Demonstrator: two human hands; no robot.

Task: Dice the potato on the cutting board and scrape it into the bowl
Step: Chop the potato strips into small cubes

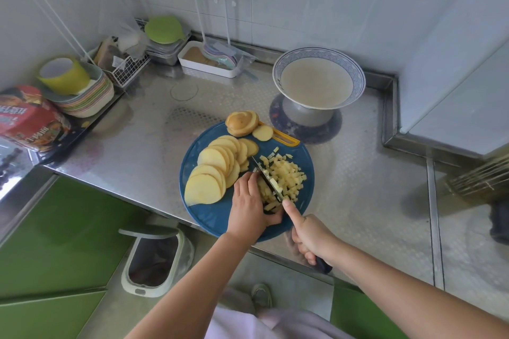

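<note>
A round blue cutting board [209, 212] lies on the steel counter. Fanned potato slices [212, 170] cover its left half, and a potato end piece [241, 123] sits at its far edge. A pile of diced potato [286, 176] lies on the right half. My left hand [249, 209] presses curled fingers on potato strips next to the dice. My right hand [309, 237] grips the dark handle of a knife [268, 179], forefinger stretched along the spine, blade down in the potato. A blue-rimmed white bowl [319, 77] holding cloudy liquid stands behind the board.
A white tray [209, 63] and wire basket [126, 69] sit at the back wall, stacked plates with a yellow cup [66, 74] at left. A red packet [30, 118] lies far left. A bin [154, 259] stands on the floor below the counter edge.
</note>
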